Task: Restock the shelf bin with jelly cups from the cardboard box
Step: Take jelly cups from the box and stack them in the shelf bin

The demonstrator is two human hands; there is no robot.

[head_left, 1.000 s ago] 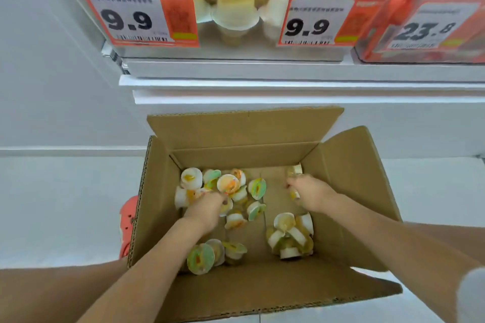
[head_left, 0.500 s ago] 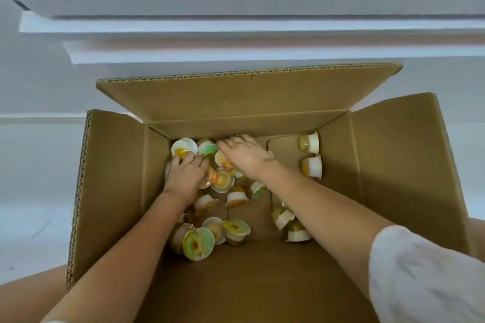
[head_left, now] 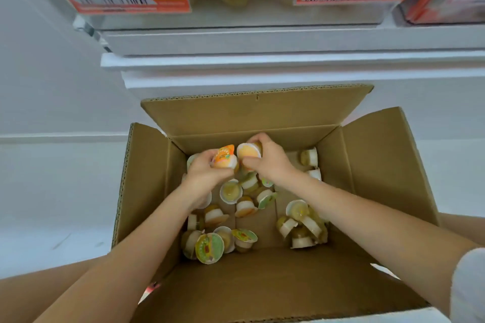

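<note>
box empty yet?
No, many jelly cups lie loose on the bottom of the cardboard box, while the left hand and right hand each grip one.

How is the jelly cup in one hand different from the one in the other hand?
The left hand holds a jelly cup with an orange printed lid. The right hand holds a pale yellow jelly cup showing no print. Both are gripped above the cardboard box.

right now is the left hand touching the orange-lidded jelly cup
Touching. The head view shows the left hand with fingers curled round the orange-lidded jelly cup, lifted above the loose cups.
</note>
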